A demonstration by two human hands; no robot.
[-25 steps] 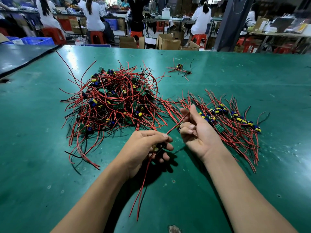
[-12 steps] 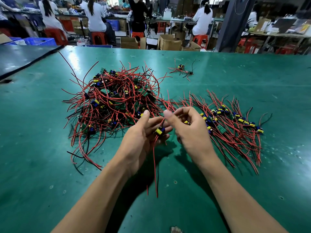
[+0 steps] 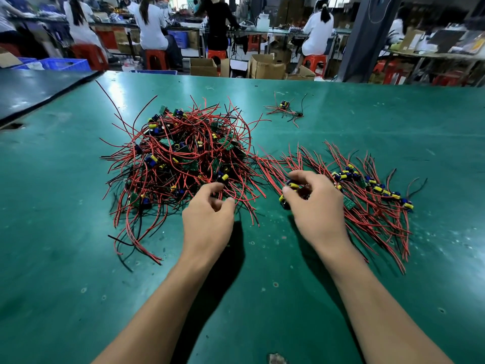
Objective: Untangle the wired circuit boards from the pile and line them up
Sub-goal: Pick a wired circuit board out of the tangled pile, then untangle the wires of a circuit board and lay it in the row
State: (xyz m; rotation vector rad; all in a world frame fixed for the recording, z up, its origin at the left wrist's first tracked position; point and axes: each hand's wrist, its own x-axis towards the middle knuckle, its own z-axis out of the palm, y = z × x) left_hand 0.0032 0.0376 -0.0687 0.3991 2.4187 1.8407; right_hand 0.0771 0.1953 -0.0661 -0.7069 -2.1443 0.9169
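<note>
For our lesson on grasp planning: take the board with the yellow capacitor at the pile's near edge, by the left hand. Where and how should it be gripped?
Take the grip on the rigid yellow capacitor and its board, not the red wires. Come from above on the near side: it sits exposed at the edge of the pile, just beyond the left hand. Pulling wires would probably drag the tangle.

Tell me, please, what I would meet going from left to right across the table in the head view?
Tangled pile → left hand → right hand, pinching a board → lined-up row.
</note>
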